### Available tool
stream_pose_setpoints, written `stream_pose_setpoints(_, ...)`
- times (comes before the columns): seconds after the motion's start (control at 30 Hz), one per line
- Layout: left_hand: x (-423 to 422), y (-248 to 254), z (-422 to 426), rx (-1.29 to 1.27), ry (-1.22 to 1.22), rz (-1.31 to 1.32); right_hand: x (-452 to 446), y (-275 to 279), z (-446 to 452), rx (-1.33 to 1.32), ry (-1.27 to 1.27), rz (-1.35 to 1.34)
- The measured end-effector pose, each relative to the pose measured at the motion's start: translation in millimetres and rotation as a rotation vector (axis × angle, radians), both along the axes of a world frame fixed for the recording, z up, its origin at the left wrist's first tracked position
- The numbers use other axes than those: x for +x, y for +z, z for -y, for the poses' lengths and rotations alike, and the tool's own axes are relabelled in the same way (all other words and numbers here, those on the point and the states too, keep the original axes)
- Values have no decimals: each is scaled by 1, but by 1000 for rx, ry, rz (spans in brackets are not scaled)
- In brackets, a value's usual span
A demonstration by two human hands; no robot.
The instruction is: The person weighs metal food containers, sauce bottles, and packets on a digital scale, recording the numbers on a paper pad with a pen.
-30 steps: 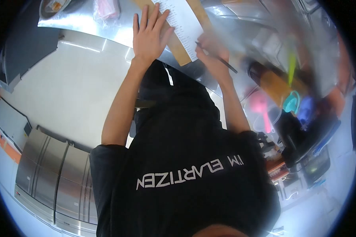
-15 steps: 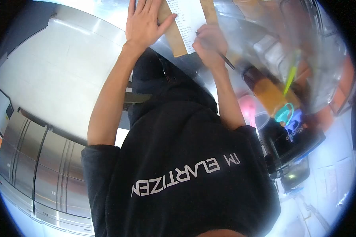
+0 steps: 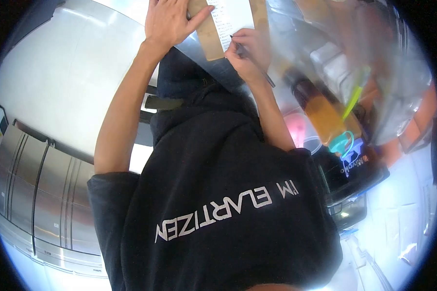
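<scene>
A long white paper [image 3: 237, 17] covered with handwritten lines lies on a brown board [image 3: 210, 47], on a shiny metal surface. My left hand [image 3: 169, 23] rests flat at the board's left side, fingers extended and thumb reaching to the paper's left edge; its fingertips are cut off by the top of the view. In my right hand [image 3: 250, 51] is a dark pen [image 3: 263, 72], pinched between the fingers. The pen's tip meets the lower part of the paper, near the handwriting.
Right of my right arm are a bottle of orange-brown contents [image 3: 322, 115] with a teal cap [image 3: 341, 143], a blurred pink item [image 3: 296, 127] and a black Miyako appliance [image 3: 359, 169]. Steel cabinet doors [image 3: 22, 174] stand at left.
My right hand and the pen have shifted slightly left, and the pen tip now sits farther left on the paper. My left hand stays flat while the whole view has shifted a little.
</scene>
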State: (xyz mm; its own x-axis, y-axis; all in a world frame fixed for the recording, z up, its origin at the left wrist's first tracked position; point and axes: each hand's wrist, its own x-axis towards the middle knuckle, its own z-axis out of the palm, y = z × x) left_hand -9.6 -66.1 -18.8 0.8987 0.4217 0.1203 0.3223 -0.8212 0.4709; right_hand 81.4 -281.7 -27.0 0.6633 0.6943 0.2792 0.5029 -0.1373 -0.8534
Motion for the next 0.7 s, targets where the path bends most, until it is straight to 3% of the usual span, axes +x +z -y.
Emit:
stream_pose_setpoints(0.23,2,6,0,-12,-10,-5,-2,6,9,-31,4,-88)
stream_pose_setpoints(0.7,2,9,-1,-14,-8,22,-3,-6,14,-48,-4,-15)
